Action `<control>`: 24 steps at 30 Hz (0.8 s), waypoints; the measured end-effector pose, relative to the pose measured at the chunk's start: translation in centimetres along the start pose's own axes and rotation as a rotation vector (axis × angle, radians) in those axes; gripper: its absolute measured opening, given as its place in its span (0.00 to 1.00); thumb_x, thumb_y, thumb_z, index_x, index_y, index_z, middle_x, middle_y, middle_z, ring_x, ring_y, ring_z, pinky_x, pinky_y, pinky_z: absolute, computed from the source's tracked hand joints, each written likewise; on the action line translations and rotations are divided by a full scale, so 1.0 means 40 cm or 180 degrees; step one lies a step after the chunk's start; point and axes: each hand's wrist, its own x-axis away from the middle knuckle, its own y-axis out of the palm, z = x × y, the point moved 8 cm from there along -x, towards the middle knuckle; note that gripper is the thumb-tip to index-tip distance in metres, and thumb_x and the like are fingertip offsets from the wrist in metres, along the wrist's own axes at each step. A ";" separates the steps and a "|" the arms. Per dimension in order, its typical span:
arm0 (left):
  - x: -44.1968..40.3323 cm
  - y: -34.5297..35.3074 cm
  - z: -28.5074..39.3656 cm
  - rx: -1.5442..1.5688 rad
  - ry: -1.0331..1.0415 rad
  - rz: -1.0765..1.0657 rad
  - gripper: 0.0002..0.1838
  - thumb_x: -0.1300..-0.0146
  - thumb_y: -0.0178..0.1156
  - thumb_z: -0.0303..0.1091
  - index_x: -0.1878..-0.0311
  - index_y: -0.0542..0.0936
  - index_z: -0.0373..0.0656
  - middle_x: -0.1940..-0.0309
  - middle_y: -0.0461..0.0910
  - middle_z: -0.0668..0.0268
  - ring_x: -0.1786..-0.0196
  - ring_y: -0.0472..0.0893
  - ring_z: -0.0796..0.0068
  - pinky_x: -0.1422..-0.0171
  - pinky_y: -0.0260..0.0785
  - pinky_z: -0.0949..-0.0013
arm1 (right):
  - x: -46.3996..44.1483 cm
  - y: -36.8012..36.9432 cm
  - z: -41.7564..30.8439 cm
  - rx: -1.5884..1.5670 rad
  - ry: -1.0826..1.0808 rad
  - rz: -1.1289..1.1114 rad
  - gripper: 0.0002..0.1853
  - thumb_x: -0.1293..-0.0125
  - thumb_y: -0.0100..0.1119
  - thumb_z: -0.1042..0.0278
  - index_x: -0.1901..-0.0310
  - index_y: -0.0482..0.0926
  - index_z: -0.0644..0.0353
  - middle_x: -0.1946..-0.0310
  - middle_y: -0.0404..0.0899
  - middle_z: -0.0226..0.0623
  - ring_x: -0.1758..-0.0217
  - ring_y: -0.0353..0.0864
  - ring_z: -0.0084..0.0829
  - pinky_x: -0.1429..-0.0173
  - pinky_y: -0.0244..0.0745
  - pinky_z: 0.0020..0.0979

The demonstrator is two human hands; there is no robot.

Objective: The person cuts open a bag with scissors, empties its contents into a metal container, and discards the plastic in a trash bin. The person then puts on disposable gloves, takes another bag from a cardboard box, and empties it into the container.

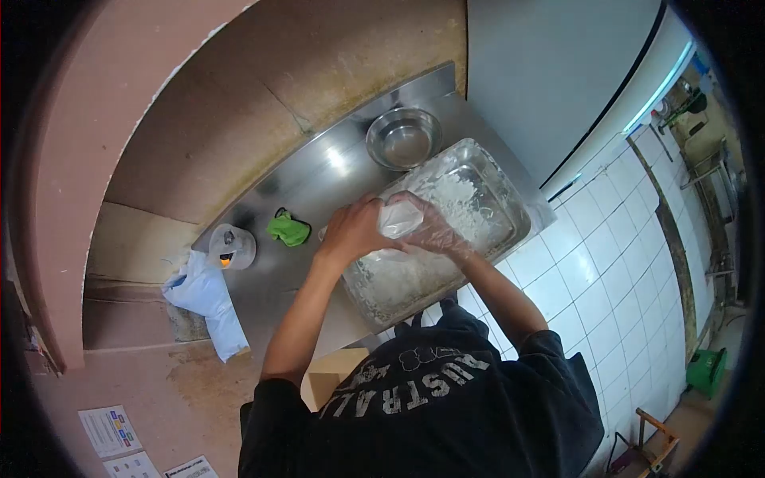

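Note:
Over a metal tray (374, 307) dusted with white powder, my left hand (355, 231) has its fingers wrapped round one side of a pale, whitish object (400, 218). From the other side my right hand (430, 227), covered by a thin clear plastic glove, closes on the same object. What the object is cannot be made out. A heap of white powder (458, 195) lies in the tray to the right of my hands. Just behind the tray sits a round steel bowl (404, 139).
The steel counter (319, 187) runs along a wall. A green cloth (288, 229), a clear container (233, 246) with small items and a light blue plastic bag (209, 296) are on the left. A cardboard box (323, 382) stands below. White floor tiles (590, 279) show at right.

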 end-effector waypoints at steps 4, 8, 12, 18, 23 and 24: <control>-0.020 0.019 -0.007 0.0185 -0.0030 0.0085 0.46 0.66 0.77 0.65 0.48 0.80 0.37 0.46 0.80 0.52 0.42 0.80 0.51 0.39 0.72 0.53 | -0.002 -0.023 0.005 -0.0109 -0.0003 0.0028 0.34 0.52 0.81 0.69 0.43 0.75 0.57 0.48 0.78 0.32 0.43 0.76 0.26 0.35 0.71 0.32; -0.003 -0.006 -0.041 0.0942 0.0057 0.0653 0.37 0.58 0.79 0.54 0.47 0.80 0.41 0.47 0.79 0.54 0.46 0.81 0.53 0.41 0.73 0.58 | -0.005 -0.069 0.055 -0.0199 0.0291 0.0306 0.33 0.53 0.82 0.68 0.45 0.75 0.59 0.49 0.79 0.32 0.43 0.76 0.26 0.36 0.73 0.32; 0.023 0.084 -0.178 0.2588 -0.0198 0.1198 0.30 0.47 0.76 0.38 0.41 0.77 0.41 0.45 0.78 0.57 0.43 0.80 0.61 0.37 0.70 0.61 | 0.001 -0.107 0.047 -0.0755 0.0692 0.0685 0.33 0.55 0.84 0.68 0.47 0.76 0.57 0.53 0.80 0.32 0.47 0.79 0.26 0.40 0.75 0.31; 0.001 0.192 -0.093 0.2863 0.0039 0.1069 0.41 0.47 0.77 0.35 0.32 0.68 0.37 0.39 0.74 0.53 0.35 0.74 0.62 0.30 0.65 0.61 | 0.003 -0.128 0.039 -0.0786 0.0617 0.0701 0.35 0.57 0.85 0.67 0.46 0.75 0.56 0.51 0.78 0.30 0.45 0.77 0.25 0.39 0.73 0.29; -0.045 0.204 -0.063 0.3122 -0.0086 0.1487 0.40 0.50 0.80 0.39 0.38 0.69 0.34 0.43 0.75 0.54 0.38 0.76 0.61 0.32 0.66 0.61 | 0.000 -0.157 0.063 -0.0556 0.0338 0.0644 0.37 0.57 0.85 0.64 0.44 0.74 0.56 0.50 0.77 0.28 0.44 0.76 0.26 0.38 0.71 0.29; -0.049 0.200 -0.052 0.3140 0.0046 0.1614 0.41 0.51 0.80 0.41 0.38 0.68 0.35 0.44 0.75 0.55 0.38 0.76 0.61 0.33 0.66 0.60 | -0.002 -0.160 0.045 -0.0408 0.0096 0.0648 0.38 0.57 0.85 0.63 0.43 0.74 0.56 0.49 0.77 0.28 0.44 0.76 0.26 0.38 0.71 0.29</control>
